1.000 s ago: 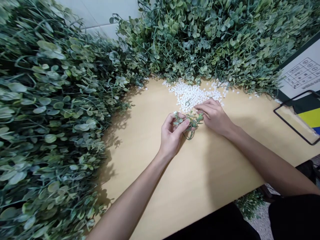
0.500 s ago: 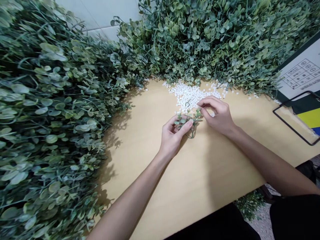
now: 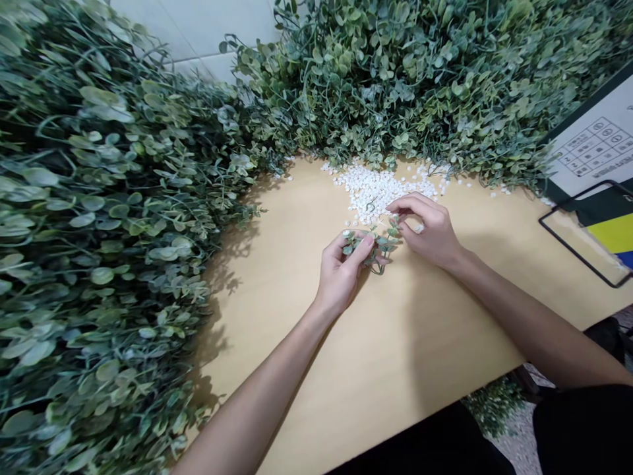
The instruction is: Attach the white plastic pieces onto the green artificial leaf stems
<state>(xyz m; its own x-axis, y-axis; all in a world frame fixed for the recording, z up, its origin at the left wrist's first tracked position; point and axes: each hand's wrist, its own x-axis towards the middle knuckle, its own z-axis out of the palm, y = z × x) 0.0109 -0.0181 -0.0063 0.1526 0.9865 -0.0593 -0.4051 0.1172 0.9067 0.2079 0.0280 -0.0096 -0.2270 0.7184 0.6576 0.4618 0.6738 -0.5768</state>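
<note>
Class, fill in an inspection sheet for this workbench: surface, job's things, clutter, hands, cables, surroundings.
Surface: tan wood-look table.
Job's things: green leafy sprig between both hands; pile of small white pieces just behind it.
Clutter: heaps of leafy foliage along the left and back edges; black wire frame at right.
Grippers: left hand grips the sprig; right hand pinches its far end with the fingers.
Cables: nothing seen.
Surroundings: white tiled wall behind; printed sheet at right.
</note>
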